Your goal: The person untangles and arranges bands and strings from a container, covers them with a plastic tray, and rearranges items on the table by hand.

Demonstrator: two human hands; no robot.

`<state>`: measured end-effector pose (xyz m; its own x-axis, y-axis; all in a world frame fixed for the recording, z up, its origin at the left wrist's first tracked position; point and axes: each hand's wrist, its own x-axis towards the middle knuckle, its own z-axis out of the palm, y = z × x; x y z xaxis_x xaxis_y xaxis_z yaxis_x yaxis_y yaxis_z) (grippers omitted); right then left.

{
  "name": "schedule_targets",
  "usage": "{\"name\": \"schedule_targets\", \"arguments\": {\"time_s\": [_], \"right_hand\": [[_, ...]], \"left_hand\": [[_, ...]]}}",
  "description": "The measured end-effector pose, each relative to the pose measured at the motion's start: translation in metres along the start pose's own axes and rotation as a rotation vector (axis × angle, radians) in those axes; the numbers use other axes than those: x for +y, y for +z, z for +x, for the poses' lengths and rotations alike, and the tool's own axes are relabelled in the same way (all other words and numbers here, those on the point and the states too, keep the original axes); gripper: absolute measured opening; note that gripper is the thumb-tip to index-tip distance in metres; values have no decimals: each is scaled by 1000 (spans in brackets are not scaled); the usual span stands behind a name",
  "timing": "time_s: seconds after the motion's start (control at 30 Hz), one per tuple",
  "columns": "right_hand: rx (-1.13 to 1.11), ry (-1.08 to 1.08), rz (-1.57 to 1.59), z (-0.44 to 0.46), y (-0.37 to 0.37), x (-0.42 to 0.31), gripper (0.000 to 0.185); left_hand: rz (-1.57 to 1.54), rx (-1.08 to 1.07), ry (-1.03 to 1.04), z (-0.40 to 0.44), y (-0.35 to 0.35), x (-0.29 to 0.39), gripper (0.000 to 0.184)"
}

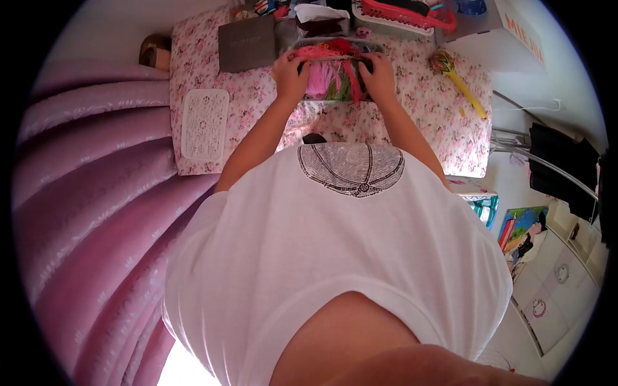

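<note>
Several bundles of coloured cords, pink, red and green, fill a see-through container on the table in front of me. My left hand is at the left side, its fingers curled inward onto the cords. At the right side my right hand mirrors it, fingertips bent over the cords. Whether the fingers also grip the container's wall is hidden. A white openwork lid lies flat to the left of my left forearm. On the right rests a yellow cord bundle with a multicoloured knot at its top.
A dark grey box stands left of the container. Behind are a red basket and a white carton. The table has a floral cloth. Purple curtain hangs at left; dark clothes hang at right.
</note>
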<state>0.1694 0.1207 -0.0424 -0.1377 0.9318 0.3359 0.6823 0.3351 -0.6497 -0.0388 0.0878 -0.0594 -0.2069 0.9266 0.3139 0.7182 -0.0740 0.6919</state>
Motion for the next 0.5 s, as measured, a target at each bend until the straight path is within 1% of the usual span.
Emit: {"name": "schedule_targets", "arguments": {"time_s": [0.1,0.13,0.23,0.27,0.33,0.37,0.4,0.5], "right_hand": [[37,66,15,-22,-10,-5,23],[48,75,24,-31,-14,-10,26],[175,36,-88,-57,-14,-7,28],[201,35,-60,-65,-14,-5,28],[256,38,-8,-80,-14,-3,28],[234,63,15,-86,-14,-2,27],[211,89,35,-93,-16,-3,26],[159,175,95,-111,-19,-3,23]], "left_hand": [[-120,142,-11,-26,-3,-15,9],[-225,155,-107,-37,-3,-20,7],[-242,51,-205,-72,-10,-27,10],[-413,-47,-385,-81,-8,-27,14],[-400,-9,-324,-92,-11,-13,17],[-393,8,-292,-96,-12,-9,19],[-444,-9,-322,-98,-11,-8,29],[-205,-182,-241,-108,-10,-1,33]]}}
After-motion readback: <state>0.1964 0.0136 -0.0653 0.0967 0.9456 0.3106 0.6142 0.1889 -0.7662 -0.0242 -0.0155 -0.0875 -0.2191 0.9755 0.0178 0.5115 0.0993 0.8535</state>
